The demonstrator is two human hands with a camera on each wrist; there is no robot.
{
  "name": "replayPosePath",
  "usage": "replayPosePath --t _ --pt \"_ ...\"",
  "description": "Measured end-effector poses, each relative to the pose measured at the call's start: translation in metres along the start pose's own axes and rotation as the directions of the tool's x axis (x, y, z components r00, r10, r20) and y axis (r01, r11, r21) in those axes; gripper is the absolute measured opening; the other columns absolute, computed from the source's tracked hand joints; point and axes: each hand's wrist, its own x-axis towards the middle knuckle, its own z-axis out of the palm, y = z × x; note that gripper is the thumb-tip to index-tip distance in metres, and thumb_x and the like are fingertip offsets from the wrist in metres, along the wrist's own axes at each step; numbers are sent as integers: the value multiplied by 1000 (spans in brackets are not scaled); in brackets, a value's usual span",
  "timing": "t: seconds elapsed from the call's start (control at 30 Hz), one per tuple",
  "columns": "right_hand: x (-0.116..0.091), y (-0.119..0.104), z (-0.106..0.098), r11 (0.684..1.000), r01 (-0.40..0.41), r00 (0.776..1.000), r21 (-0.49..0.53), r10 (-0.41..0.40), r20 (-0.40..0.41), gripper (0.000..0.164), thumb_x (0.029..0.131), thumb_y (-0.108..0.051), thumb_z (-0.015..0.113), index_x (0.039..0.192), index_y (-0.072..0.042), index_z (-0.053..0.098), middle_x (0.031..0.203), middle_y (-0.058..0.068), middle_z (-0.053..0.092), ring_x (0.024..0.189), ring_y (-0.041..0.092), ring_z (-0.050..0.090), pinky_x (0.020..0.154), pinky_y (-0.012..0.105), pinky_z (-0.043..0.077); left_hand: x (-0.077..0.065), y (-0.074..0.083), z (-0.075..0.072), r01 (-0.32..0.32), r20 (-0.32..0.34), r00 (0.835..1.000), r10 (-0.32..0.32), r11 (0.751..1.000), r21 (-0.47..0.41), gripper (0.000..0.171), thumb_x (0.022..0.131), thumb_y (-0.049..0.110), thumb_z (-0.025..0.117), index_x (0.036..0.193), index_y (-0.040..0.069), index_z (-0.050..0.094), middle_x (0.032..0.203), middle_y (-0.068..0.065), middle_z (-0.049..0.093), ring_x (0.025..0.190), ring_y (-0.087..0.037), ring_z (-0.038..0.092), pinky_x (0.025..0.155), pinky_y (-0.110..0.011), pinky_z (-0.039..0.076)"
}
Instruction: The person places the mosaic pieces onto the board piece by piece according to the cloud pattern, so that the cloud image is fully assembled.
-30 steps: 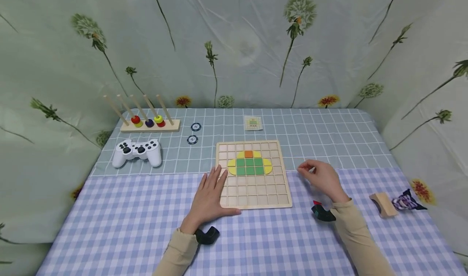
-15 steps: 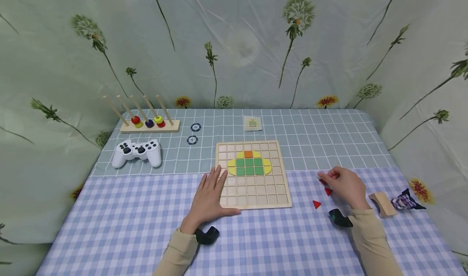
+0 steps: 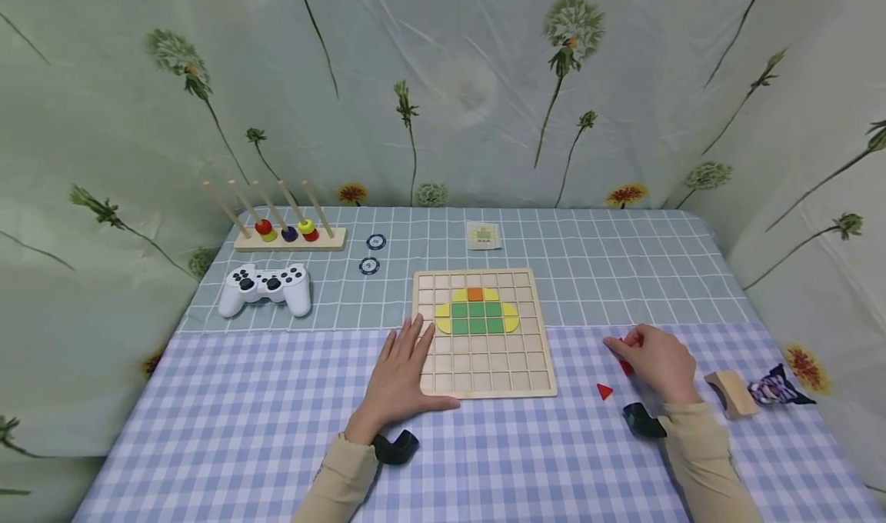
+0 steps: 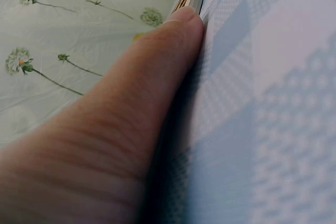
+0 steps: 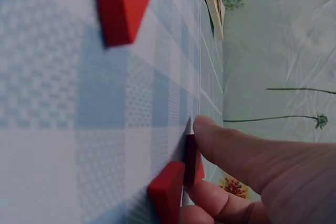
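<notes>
My left hand (image 3: 398, 384) rests with spread fingers at the left edge of the square wooden grid board (image 3: 487, 364), thumb along its front edge. Green tiles (image 3: 477, 325), yellow rounded tiles (image 3: 511, 318) and one orange tile (image 3: 474, 294) form a shape on the board. To the board's right, my right hand (image 3: 656, 365) pinches a red triangular block (image 5: 193, 158) between thumb and fingers, low over the cloth. Another red triangular block (image 5: 168, 190) lies right beside the fingers. A third red triangle (image 3: 604, 391) lies nearer the front, apart from the hand.
A peg stand with coloured beads (image 3: 291, 240), a white game controller (image 3: 266, 288) and two dark round chips (image 3: 369, 266) sit back left. A pattern card (image 3: 484, 235) lies behind the board. A wooden arch block (image 3: 734, 394) and a purple patterned packet (image 3: 778, 388) are far right.
My right hand has gone from beside the board's right edge rightward to the red triangles and now pinches one. The left hand has stayed at the board.
</notes>
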Motion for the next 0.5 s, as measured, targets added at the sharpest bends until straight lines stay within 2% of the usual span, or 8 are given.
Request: replayPosePath --t 0.1,0.3,0.5 --pt "0 0 1 1000 16 1000 25 -15 -13 34 83 -38 70 77 -7 59 62 0 51 55 18 46 46 30 33 0 0 0 1 1 1000 -1 1000 10 123 63 87 53 153 12 15 158 -9 5 143 -23 -2 114 -38 -1" --pt "4 -4 7 991 106 994 84 -104 -28 25 81 -27 75 84 -6 61 68 0 57 54 16 47 49 30 36 0 0 0 0 -2 1000 0 1000 6 123 62 84 57 153 11 17 158 -9 6 144 -24 0 114 -38 0" --pt "10 -8 10 982 156 988 107 -156 -12 23 80 -21 76 85 -6 59 63 -1 53 48 15 45 48 30 35 0 0 -1 5 -1 1000 -5 1000 6 124 62 84 57 153 12 16 158 -9 6 144 -23 -1 114 -38 -1"
